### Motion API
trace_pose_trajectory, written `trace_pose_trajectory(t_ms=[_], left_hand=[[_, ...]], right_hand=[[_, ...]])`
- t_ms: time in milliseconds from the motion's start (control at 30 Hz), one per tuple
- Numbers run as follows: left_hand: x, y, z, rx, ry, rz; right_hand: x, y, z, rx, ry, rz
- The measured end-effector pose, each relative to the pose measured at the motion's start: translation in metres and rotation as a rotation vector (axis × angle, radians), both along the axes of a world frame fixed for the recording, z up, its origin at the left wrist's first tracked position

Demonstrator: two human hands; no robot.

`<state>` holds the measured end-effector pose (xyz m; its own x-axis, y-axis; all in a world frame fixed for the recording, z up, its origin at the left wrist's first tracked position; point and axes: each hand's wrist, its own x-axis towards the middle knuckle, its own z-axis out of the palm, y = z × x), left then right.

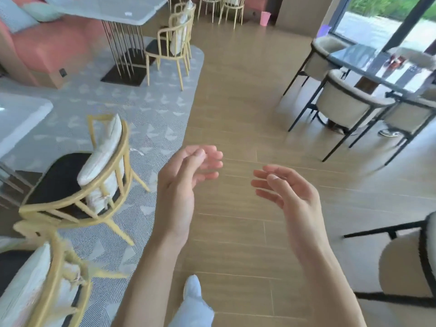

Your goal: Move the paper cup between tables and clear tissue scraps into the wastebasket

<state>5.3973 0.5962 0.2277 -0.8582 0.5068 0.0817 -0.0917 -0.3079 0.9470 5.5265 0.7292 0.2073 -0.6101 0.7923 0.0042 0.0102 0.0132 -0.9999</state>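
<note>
Nearest us, our left hand [186,178] and right hand [285,187] hang over the wood floor [236,114], fingers loosely curled, holding nothing. Far ahead, a pink wastebasket [265,18] stands on the floor; a tissue scrap [128,13] lies on the far-left bench [113,10].

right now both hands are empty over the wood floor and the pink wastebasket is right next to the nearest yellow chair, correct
Not quite. The head view shows the left hand and right hand empty over the wood floor, but the pink wastebasket stands far across the room by the far wall, not next to the nearest yellow chair.
</note>
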Motion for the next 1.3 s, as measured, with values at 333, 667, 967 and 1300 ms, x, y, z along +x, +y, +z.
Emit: trace_pose_trajectory(t_ms=[333,667,967,1300], left_hand=[[-0.18,0.146,0.032,0.014,0.081,-0.066],[-0.358,0.325,0.007,-0.085,0.112,0.0],[-0.521,0.484,0.042,-0.043,0.139,0.063],[-0.736,0.66,-0.014,-0.051,0.056,0.084]], right_hand=[[-0.17,0.158,0.031,0.008,0.11,-0.107],[-0.359,0.352,0.002,-0.026,0.146,-0.093],[-0.537,0.522,0.048,0.005,0.209,-0.027],[-0.738,0.678,0.001,0.022,0.058,0.015]])
